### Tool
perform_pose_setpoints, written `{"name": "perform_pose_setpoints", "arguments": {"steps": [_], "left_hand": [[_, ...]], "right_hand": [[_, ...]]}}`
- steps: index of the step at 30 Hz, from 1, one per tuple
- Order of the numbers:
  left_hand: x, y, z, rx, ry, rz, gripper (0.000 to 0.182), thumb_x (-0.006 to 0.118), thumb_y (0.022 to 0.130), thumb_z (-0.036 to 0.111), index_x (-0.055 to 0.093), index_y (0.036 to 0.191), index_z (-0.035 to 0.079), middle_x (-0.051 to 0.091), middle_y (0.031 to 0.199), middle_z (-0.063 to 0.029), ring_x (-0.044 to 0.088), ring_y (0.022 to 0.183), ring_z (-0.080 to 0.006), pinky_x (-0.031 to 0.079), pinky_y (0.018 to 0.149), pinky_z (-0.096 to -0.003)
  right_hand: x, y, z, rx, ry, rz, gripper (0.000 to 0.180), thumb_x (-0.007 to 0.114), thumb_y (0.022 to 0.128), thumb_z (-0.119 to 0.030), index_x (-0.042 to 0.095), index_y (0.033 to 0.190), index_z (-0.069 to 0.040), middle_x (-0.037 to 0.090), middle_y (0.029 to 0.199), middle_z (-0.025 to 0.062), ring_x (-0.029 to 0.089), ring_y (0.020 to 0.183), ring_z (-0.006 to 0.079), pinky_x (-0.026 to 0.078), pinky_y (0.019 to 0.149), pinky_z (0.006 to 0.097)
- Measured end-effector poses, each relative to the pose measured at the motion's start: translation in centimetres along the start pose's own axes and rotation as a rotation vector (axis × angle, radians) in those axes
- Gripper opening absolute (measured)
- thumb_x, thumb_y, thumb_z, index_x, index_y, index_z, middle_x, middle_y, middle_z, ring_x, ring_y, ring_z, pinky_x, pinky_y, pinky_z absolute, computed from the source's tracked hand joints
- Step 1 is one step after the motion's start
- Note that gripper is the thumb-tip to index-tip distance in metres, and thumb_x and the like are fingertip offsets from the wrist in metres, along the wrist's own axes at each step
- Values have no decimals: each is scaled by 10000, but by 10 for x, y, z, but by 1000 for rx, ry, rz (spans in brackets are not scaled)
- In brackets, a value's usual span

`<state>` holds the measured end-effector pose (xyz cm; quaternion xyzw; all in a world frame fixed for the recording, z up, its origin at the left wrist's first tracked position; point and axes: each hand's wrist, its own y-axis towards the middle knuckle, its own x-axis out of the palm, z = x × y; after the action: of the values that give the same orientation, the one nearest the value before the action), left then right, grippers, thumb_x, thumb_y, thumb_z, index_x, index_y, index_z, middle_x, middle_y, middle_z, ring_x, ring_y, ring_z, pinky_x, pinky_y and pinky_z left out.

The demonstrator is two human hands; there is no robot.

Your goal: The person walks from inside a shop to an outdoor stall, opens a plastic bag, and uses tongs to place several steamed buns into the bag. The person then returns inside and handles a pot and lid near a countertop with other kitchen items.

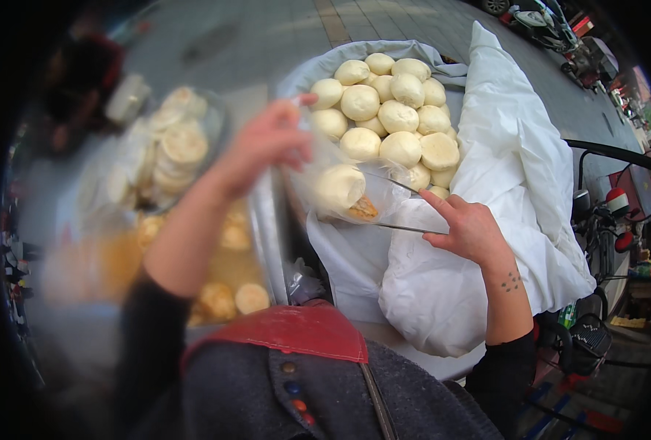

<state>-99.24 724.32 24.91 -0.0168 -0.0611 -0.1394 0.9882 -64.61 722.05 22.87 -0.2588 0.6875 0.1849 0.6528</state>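
Note:
In my right hand (465, 225) is a pair of metal tongs (408, 227), whose arms reach into a clear plastic bag (387, 171). A pale steamed bun (340, 187) lies in the bag, beside an orange-brown piece of food (364, 209). My left hand (278, 132) is raised at the bag's upper left edge, its fingers pinching the plastic. Just behind the bag, a heap of round steamed buns (399, 115) fills a cloth-lined container (303, 71).
A bunched white cloth (518, 181) lies along the container's right side. On the left, partly blurred, are stacked flat breads (179, 146) and a metal tray (262, 231) holding browned rounds (218, 300). Parked scooters (542, 25) stand on the paved street beyond.

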Motion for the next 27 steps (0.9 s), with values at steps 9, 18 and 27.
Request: {"name": "perform_pose_setpoints", "arguments": {"steps": [9, 18, 27], "left_hand": [[-4, 0, -5, 33, -18, -8, 168, 557, 822, 71, 397, 854, 112, 360, 1409, -177, 603, 758, -128, 493, 635, -258], [1, -6, 1, -17, -5, 8, 177, 565, 828, 83, 394, 847, 122, 331, 1414, -207, 603, 747, -116, 493, 635, -244], [0, -6, 1, 19, 6, 22, 166, 548, 840, 82, 387, 846, 126, 342, 1400, -219, 598, 738, -115, 488, 642, -248]], "right_hand": [[-32, 36, 59, 655, 731, -110, 660, 634, 777, -292, 443, 1368, -69, 632, 906, 96, 572, 652, 168, 496, 663, 295], [46, 118, 116, 686, 109, 63, 747, 624, 757, -392, 373, 1383, -72, 604, 1085, 171, 616, 957, 302, 503, 794, 408], [97, 205, 116, 663, -301, 186, 588, 538, 865, -291, 352, 1372, -58, 548, 1039, 141, 657, 804, 266, 537, 660, 348]]}}
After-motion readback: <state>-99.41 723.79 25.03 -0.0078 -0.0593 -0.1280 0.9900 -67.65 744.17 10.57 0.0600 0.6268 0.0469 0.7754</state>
